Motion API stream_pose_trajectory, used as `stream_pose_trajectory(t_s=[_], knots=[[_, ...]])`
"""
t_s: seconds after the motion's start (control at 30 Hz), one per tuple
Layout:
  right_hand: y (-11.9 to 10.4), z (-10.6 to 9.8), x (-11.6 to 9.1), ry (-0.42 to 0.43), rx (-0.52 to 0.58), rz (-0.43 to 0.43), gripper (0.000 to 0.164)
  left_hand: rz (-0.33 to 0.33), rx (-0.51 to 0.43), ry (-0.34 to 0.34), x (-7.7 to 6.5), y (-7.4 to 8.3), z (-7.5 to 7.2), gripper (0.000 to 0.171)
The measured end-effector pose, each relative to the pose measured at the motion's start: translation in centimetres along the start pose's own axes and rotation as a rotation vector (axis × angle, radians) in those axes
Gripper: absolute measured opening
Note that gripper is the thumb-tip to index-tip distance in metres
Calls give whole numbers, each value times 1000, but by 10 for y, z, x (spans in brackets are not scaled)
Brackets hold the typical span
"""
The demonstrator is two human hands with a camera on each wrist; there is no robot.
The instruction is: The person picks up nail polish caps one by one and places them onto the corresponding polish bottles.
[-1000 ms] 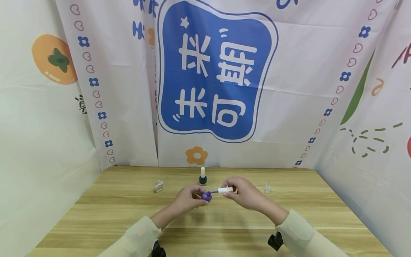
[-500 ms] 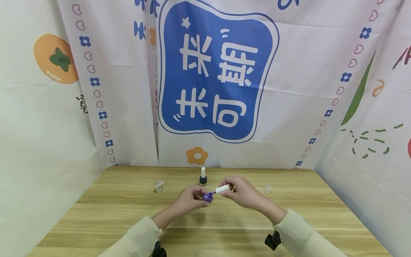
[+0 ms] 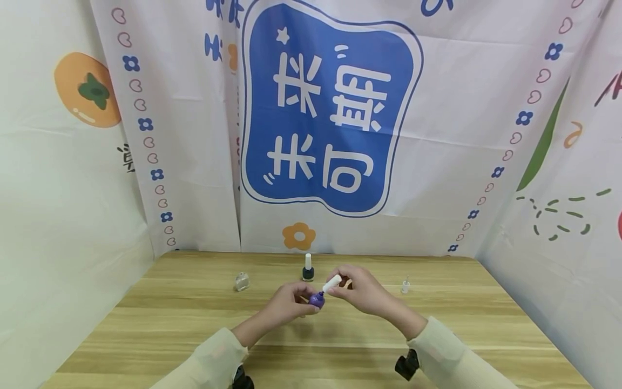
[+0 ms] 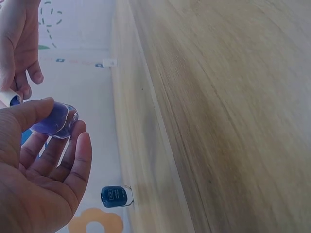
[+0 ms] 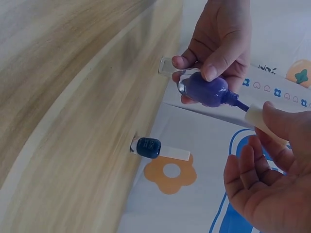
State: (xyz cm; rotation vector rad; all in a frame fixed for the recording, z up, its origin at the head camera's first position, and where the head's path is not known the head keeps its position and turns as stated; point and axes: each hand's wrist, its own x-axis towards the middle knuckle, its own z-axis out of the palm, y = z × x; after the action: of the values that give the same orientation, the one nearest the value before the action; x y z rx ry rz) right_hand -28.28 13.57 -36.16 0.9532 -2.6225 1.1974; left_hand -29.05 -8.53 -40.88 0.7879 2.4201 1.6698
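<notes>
My left hand (image 3: 290,302) holds a purple nail polish bottle (image 3: 317,301) between thumb and fingers, tilted with its neck toward the right hand. Between the thumb and fingers of my right hand (image 3: 363,292) is a white nail polish cap (image 3: 332,283). In the right wrist view the cap's purple-coated brush stem (image 5: 241,105) reaches into the bottle's neck (image 5: 230,98); the bristles are hidden inside. A short length of stem shows between cap and neck. The left wrist view shows the bottle's clear base (image 4: 73,115) past the left thumb.
Behind the hands stands a capped dark blue nail polish bottle (image 3: 308,272). A clear glass bottle (image 3: 242,281) is at the left of the wooden table (image 3: 204,302). At the right, a white cap (image 3: 405,287) stands with its brush pointing up. A printed cloth (image 3: 437,178) hangs behind.
My right hand has moved left and tipped the cap more upright, pushing the brush deeper into the purple bottle's neck. My left hand has shifted slightly right with the bottle.
</notes>
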Motion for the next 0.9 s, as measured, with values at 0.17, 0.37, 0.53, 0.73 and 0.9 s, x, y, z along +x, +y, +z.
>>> stream_pose_trajectory(t_s=[0.17,0.37,0.53,0.73,0.9], knots=[[2,5,1,20,56,12,8,-6,-5,-2,1,-1,2,21],[6,11,2,21,103,31,8,-15,-9,-12,2,-3,3,20],[7,15,2,32,139,49,8,-17,-19,-10,2,-3,3,19],[6,17,2,32,128,46,9,-19,-24,-10,2,-2,4,19],[7,19,3,34,120,40,11,-24,-20,-5,3,-2,4,20]])
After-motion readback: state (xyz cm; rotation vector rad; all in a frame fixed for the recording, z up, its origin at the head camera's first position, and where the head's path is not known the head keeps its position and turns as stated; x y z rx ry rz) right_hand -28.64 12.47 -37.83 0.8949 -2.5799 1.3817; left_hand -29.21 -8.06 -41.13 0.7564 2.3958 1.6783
